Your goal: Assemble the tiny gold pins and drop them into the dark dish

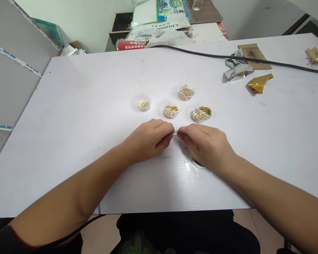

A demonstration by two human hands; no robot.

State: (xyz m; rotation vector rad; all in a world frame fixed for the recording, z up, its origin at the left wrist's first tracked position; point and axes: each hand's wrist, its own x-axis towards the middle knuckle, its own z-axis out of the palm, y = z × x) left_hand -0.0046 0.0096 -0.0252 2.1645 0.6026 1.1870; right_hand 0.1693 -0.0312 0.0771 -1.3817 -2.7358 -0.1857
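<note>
My left hand (149, 140) and my right hand (205, 144) rest on the white table (76, 116), fingertips meeting in a pinch. Between them shows a tiny gold pin (175, 133), gripped from both sides. Just beyond the hands sit several small clear dishes of gold pins: one at the left (143, 104), one in the middle (171, 111), one at the right (201, 114) and one farther back (186, 92). A clear dish or lid (197, 164) lies partly hidden under my right wrist.
A black cable (228, 57) runs across the far side of the table. Silver foil bags (237, 68), a gold foil bag (259, 84) and a brown card (253, 54) lie at the back right. Boxes and plastic packaging (159, 21) sit beyond the far edge.
</note>
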